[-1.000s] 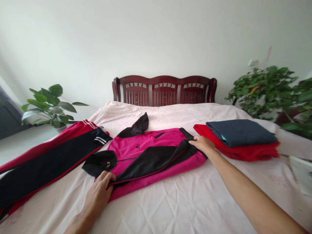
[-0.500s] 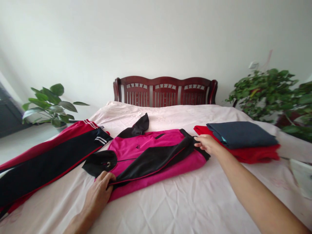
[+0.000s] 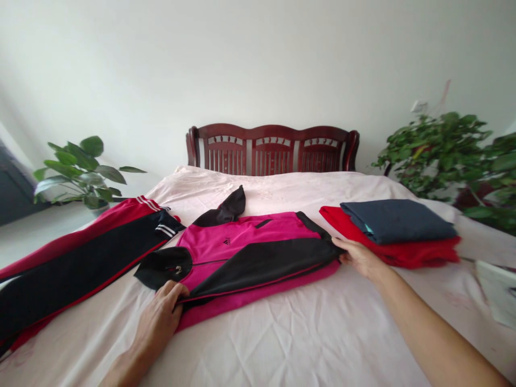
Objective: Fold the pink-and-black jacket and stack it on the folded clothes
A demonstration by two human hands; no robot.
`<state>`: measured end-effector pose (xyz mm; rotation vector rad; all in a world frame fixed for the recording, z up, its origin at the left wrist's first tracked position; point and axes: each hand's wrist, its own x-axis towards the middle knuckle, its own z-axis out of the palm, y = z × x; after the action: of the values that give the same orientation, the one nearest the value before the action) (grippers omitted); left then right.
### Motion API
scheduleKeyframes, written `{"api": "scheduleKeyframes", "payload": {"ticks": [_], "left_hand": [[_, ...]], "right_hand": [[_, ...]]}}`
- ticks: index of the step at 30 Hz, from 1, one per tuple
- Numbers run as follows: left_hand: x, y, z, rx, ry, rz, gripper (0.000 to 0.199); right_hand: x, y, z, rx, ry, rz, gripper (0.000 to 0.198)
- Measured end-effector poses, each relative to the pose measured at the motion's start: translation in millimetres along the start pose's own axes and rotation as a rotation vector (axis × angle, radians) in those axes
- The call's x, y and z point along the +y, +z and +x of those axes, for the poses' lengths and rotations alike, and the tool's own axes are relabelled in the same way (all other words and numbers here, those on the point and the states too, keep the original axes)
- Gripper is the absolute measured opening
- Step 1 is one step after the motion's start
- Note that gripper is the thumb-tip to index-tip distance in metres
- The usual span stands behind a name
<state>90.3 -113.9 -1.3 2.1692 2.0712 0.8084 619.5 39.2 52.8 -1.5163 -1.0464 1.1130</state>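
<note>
A pink and black zip-up jacket (image 3: 245,228) lies front up across the middle of the bed, its collar toward the left and its hem toward the right. The near black sleeve (image 3: 266,263) is laid lengthwise over the jacket's front; the far sleeve (image 3: 231,207) points away toward the headboard. My left hand (image 3: 163,309) is closed on the jacket at the near shoulder, just below the collar. At the hem end, my right hand (image 3: 357,255) pinches the cuff end of the near sleeve.
Left of the jacket lie red and navy striped track pants (image 3: 92,255). A folded navy garment (image 3: 399,220) rests on a folded red one (image 3: 423,252) at right. Beyond are a dark wooden headboard (image 3: 272,150), a leafy plant (image 3: 86,166) at left and another plant (image 3: 435,150) at right.
My right hand has moved right and slightly nearer, drawing the sleeve's end along. The sleeve now lies straighter and flatter over the jacket. My left hand has stayed at the shoulder.
</note>
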Motion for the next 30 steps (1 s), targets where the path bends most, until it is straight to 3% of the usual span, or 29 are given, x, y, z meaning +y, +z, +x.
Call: {"api": "scheduleKeyframes", "payload": {"ticks": [5, 10, 14, 17, 19, 22, 25, 27, 30], "left_hand": [[-7.5, -4.3, -0.2, -0.082, 0.024, -0.018, 0.024], [-22.6, -14.3, -4.1, -0.204, 0.02, -0.01, 0.016], [-29.9, -35.8, -7.5, -0.303, -0.006, 0.065, 0.018], [-8.9, -50.1, -1.9, -0.256, -0.026, 0.161, 0.032], [24.8, -49.5, 9.8, -0.165, 0.033, 0.152, 0.037], [91.7, -27.7, 37.4, -0.111, 0.243, 0.069, 0.04], [143.8, 11.3, 66.1, -0.159, 0.437, 0.042, 0.046], [156.3, 38.6, 80.1, -0.195, 0.497, 0.068, 0.05], [146.0, 70.6, 89.9, -0.213, 0.468, 0.123, 0.052]], "right_hand": [[9.8, -1.7, 0.7, 0.101, -0.035, -0.151, 0.01], [26.5, -10.7, -6.2, 0.144, -0.08, -0.297, 0.017], [15.9, -18.7, -4.4, 0.214, -0.166, -0.361, 0.019], [-3.5, -6.9, -11.5, 0.275, -0.312, -0.434, 0.031], [-13.8, 16.8, -26.7, 0.258, -0.505, -0.521, 0.038], [-16.4, 69.4, -61.1, 0.116, -0.815, -0.663, 0.041], [-4.9, 114.7, -88.2, -0.069, -1.008, -0.845, 0.042], [6.2, 126.3, -91.1, -0.122, -1.061, -0.958, 0.045], [22.6, 113.9, -72.6, -0.121, -1.066, -1.092, 0.046]]}}
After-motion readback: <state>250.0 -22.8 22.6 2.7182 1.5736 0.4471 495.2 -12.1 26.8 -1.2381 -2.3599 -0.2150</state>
